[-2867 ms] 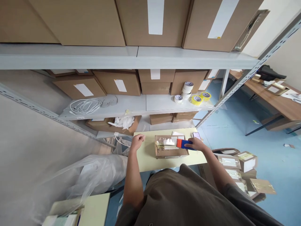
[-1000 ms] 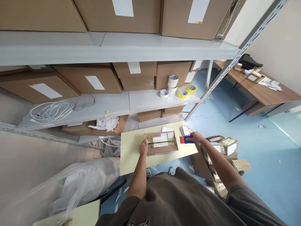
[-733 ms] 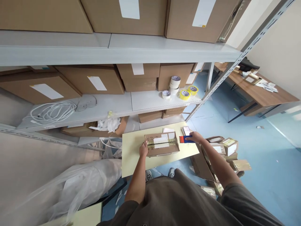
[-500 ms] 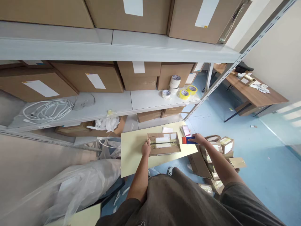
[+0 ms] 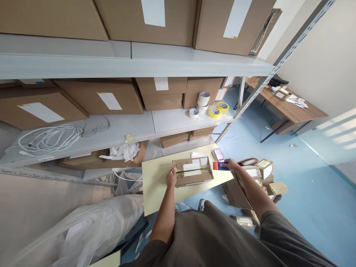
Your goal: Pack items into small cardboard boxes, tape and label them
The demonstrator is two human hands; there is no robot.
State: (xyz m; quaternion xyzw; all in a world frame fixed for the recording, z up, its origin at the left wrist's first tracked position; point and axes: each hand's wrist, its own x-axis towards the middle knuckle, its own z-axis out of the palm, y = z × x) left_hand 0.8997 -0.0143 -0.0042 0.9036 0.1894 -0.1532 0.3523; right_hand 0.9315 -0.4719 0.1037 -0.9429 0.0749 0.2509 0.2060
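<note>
A brown cardboard box [image 5: 194, 179] with white labels and tape across its top lies on the pale yellow tabletop [image 5: 154, 196]. My left hand [image 5: 171, 177] is closed on the box's left end, thumb toward the top edge. Just right of the box, my right hand [image 5: 230, 164] grips a blue tape dispenser [image 5: 221, 166] with a red front, close to the box's right end. Behind the dispenser lies a stack of small printed papers [image 5: 218, 154]. A white slip [image 5: 197, 154] rests beyond the box's far edge.
A grey shelf rack [image 5: 175, 124] stands ahead, bearing large boxes [image 5: 118, 100], tape rolls [image 5: 203, 98] and a coiled white cable [image 5: 51, 137]. Several cartons [image 5: 239, 193] are heaped on the floor at right. Clear plastic sheeting [image 5: 97, 222] bulges at left. A wooden desk [image 5: 303, 107] stands farther right.
The view has shifted slightly, so the shelves and far desk sit a little lower and farther left. Both hands keep their holds; the dispenser stays beside the box's right end.
</note>
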